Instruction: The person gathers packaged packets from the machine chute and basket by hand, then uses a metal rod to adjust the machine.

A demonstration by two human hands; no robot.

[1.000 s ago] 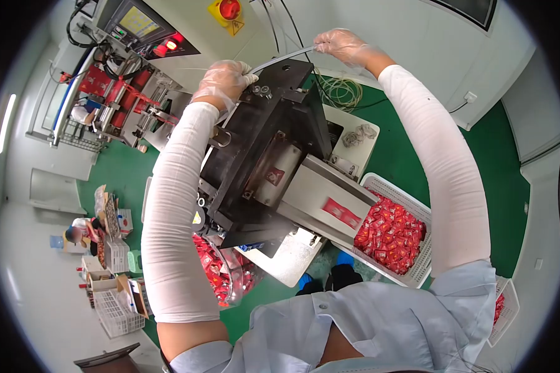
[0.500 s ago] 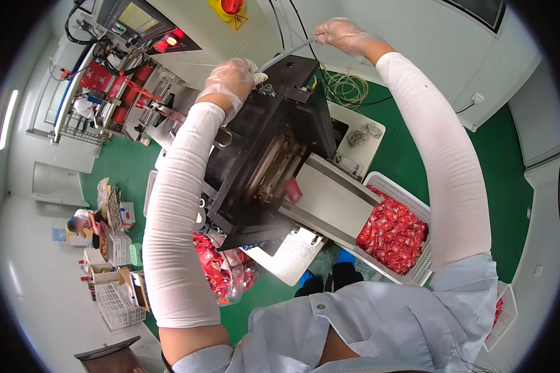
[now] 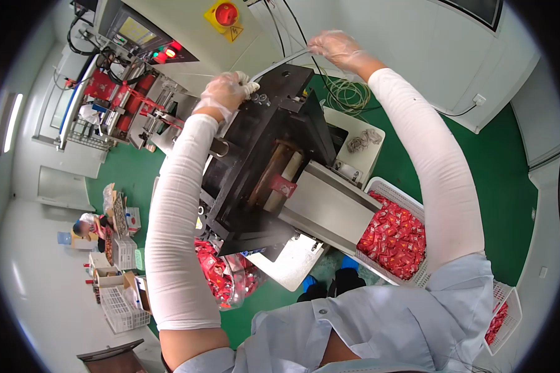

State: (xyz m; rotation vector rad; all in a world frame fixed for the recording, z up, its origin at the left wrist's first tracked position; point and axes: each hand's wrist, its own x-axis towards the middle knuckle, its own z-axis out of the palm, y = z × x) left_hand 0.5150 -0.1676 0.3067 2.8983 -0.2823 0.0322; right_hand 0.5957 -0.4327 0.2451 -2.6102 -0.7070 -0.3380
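Observation:
My left hand, in a clear plastic glove, is closed at the top of the black machine head. Its fingers wrap round a pale, ribbed piece whose kind I cannot make out. Higher up and to the right, my right hand, also gloved, pinches the end of a thin, pale tube-like strip. That strip arches over the black top between both hands. Below, a red packet is at the machine's opening, beside the rollers and the head of a metal chute.
The chute slopes to a white crate of red packets. A clear bag of red packets sits below the machine. A control panel and red emergency knob are upper left. Another person sits far left.
Both hands keep their hold while the view shifts slightly. The strip bows more between them. A red packet now shows at the roller opening, and a green light glows beside the red one.

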